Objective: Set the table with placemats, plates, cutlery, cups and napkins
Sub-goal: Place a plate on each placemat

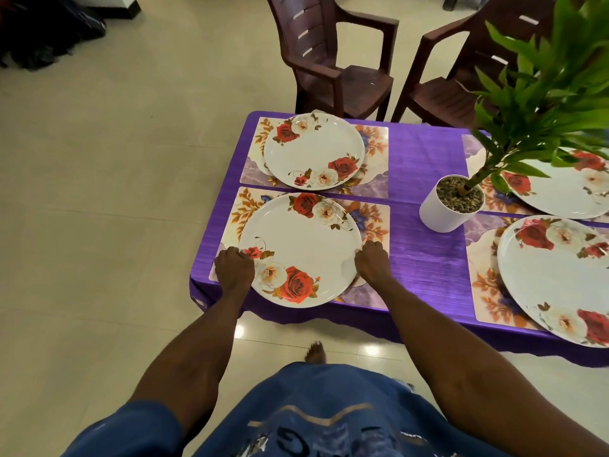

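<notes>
Both hands hold the near plate (pixel 298 249) by its rim. The left hand (pixel 234 267) has its fingers curled over the edge at about 8 o'clock of the plate; the right hand (pixel 371 262) curls over the edge at about 4 o'clock. The fingertips are tucked out of sight, so how far they reach under the rim cannot be told.

The plate is round and white with a shallow raised rim. A red rose and a white one sit at its 12 to 1 o'clock edge; a larger red rose, a white one and a small red bud run along the edge from 6 to 9 o'clock, with brown leaves and thin tendrils. It lies on the near mat (pixel 375 222), a rectangular placemat printed with orange leaves, a blue flower and marbled lilac corners, at the table's near left corner.

At 12 o'clock of it, just beyond, a far plate (pixel 314 150) of the same pattern rests on a far mat (pixel 375 140). The mats lie on a purple cloth (pixel 425 245) covering the table.

At 2 o'clock stands a white pot (pixel 441 216) filled with gravel, holding a green leafy plant (pixel 557 80). At 3 o'clock two more plates (pixel 553 272) rest on mats, cut off by the frame. Two brown chairs (pixel 333 57) stand past the table's far edge on a pale tiled floor (pixel 115 192).
</notes>
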A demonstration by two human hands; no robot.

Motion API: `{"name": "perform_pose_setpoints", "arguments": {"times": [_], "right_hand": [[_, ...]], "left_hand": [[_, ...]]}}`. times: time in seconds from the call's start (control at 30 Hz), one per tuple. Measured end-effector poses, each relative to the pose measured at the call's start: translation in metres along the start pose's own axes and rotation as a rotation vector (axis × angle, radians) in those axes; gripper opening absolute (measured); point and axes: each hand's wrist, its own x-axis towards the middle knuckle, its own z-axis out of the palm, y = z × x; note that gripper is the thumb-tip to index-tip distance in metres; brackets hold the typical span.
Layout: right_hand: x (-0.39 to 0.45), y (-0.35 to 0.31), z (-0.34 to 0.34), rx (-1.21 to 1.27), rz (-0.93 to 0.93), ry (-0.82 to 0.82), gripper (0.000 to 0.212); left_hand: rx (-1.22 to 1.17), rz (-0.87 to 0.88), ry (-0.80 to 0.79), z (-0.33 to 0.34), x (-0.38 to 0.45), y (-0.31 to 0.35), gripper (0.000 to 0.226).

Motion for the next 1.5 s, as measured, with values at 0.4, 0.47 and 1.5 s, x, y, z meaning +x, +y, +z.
{"name": "perform_pose_setpoints", "arguments": {"times": [0.4,0.47,1.5], "right_hand": [[0.0,-0.003,-0.003,0.08,0.045,-0.015,0.035],[-0.001,-0.004,-0.004,0.118,0.074,-0.016,0.036],[-0.158,0.397,-0.223,-0.009,0.398,0.715,0.042]], "left_hand": [[-0.078,-0.058,-0.049,-0.003,0.002,-0.001,0.028],[-0.127,-0.085,-0.036,-0.006,-0.002,0.003,0.032],[-0.144,1.346,-0.465,0.232,-0.445,0.383,0.026]]}}
